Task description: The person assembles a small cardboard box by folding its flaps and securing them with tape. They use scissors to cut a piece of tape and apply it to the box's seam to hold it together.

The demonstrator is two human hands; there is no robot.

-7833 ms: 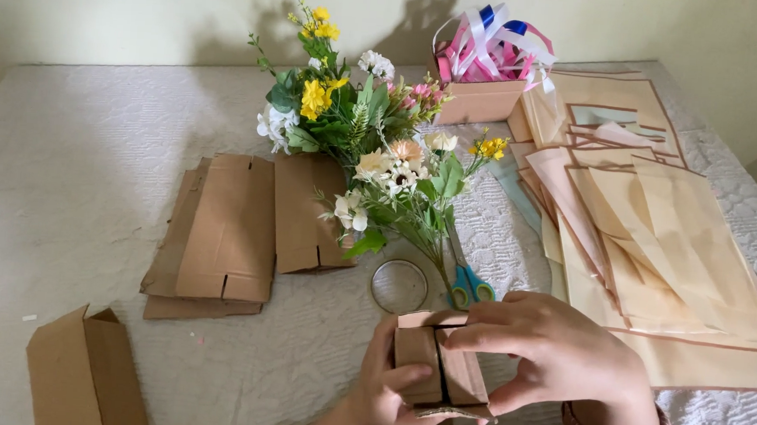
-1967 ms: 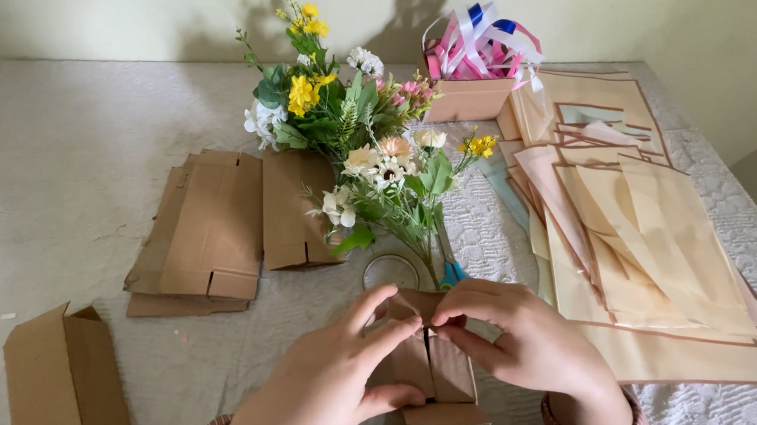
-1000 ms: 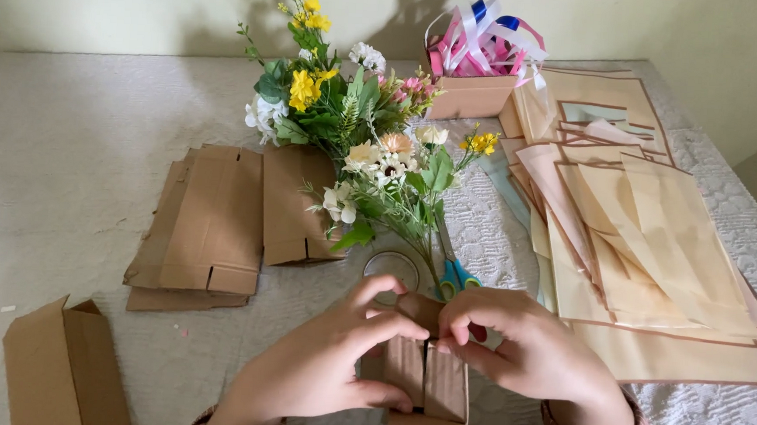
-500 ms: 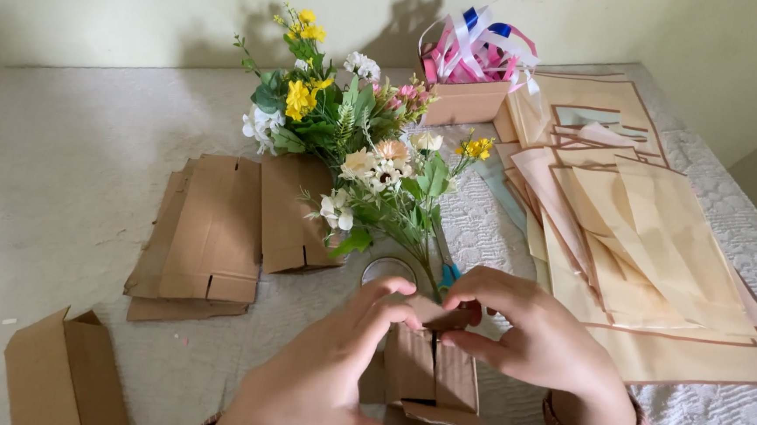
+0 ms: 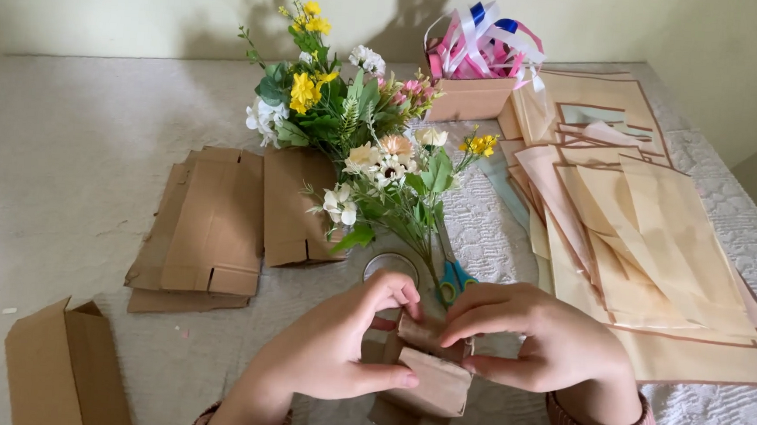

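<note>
I see a big table [image 5: 68, 132] with a pale bumpy cloth on it. On the right side lies a wide pile of tan and pink paper sheets [image 5: 648, 246], spread out like a fan. In the middle lies a bunch of flowers [image 5: 357, 141], yellow, white and pink, with the stems pointing toward me. Left of the flowers is a stack of flat cardboard pieces [image 5: 211, 224]. At the bottom left stands an open cardboard box [image 5: 62, 368]. At the back sits a small box of pink and blue ribbons [image 5: 474, 74]. A clear tape roll [image 5: 391, 264] and blue scissors [image 5: 455, 278] lie just past my hands.

The small cardboard box [image 5: 428, 375] is at the bottom middle, right in front of me, held up off the table between both hands. Its long side runs away from me, and its far end tips up toward the flowers.

My left hand [image 5: 335, 350] comes in from the bottom left. Its fingers curl around the left side of the box, with the thumb lying on the front face. My right hand [image 5: 545, 345] comes in from the right. It is bent over, with its fingertips pressing on the top flap. Both hands are partly closed and gripping the box.
</note>
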